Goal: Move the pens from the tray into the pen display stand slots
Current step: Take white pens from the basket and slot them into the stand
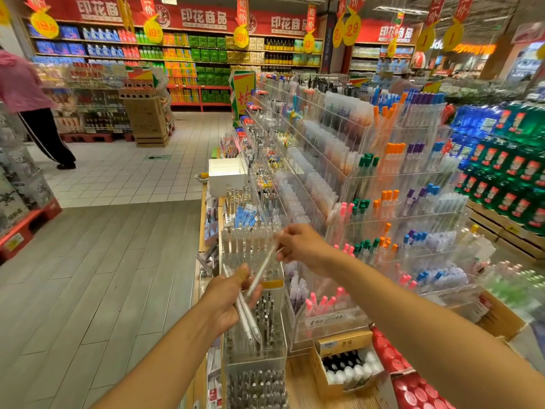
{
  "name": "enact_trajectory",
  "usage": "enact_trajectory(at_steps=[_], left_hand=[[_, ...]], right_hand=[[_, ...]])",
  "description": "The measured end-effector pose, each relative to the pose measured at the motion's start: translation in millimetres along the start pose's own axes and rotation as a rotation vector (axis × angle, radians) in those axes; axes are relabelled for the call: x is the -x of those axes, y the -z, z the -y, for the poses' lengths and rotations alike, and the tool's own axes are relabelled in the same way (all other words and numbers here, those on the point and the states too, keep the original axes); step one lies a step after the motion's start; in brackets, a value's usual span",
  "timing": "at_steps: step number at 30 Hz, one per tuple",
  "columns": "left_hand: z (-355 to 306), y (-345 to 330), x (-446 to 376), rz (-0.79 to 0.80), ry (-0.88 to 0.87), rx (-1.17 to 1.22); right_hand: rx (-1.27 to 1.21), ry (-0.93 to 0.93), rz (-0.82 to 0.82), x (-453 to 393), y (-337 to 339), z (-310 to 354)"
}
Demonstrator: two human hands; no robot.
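The clear acrylic tiered pen display stand (392, 184) rises at the right; the left hand (225, 299) grips a bundle of white translucent pens (246, 315); the right hand (303, 246) pinches one slim white pen (262, 270) just above; judged best: lift it clear, turn it upright, lower straight into a free slot; no tray is identifiable.

This is a supermarket, seen from the stationery aisle. Long wall shelves (177, 51) carry rows of boxed and bottled goods under red banners (203, 17), and yellow price tags (44, 25) hang from the ceiling. Clear tiered racks (368, 178) hold hundreds of pens, stacked bottles (507, 163) fill the right side, and a shopper (32, 104) walks across the tiled floor (132, 172).
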State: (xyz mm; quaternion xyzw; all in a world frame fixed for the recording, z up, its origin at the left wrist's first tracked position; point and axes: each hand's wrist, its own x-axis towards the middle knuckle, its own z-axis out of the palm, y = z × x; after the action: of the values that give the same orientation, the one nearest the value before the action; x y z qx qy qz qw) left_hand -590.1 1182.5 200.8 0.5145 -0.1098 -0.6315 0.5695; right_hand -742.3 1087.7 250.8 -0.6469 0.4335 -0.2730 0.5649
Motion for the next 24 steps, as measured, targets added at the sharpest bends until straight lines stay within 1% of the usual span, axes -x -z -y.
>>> enact_trajectory(at_steps=[1, 3, 4, 6, 9, 16, 21, 24], left_hand=[[1, 0, -1, -0.011, 0.037, 0.005], [3, 2, -3, -0.025, 0.092, -0.010], [3, 3, -4, -0.031, 0.106, -0.024], [5, 4, -5, -0.029, 0.126, -0.051], [5, 4, -7, 0.003, 0.143, -0.094], [-1, 6, -5, 0.049, 0.079, -0.018], [-1, 4, 0, 0.076, 0.034, -0.028], [-2, 2, 3, 0.097, -0.002, -0.020]], right_hand=[[0.030, 0.045, -0.092, -1, 7, 1], [0.214, 0.170, -0.263, -3, 18, 3], [0.316, 0.239, -0.324, -3, 21, 4], [0.455, 0.340, -0.376, -4, 25, 4], [0.544, 0.363, -0.330, -7, 22, 0], [0.752, 0.339, -0.231, -20, 10, -18], [0.766, 0.341, -0.213, -26, 3, -28], [0.719, 0.344, -0.225, -26, 0, -30]])
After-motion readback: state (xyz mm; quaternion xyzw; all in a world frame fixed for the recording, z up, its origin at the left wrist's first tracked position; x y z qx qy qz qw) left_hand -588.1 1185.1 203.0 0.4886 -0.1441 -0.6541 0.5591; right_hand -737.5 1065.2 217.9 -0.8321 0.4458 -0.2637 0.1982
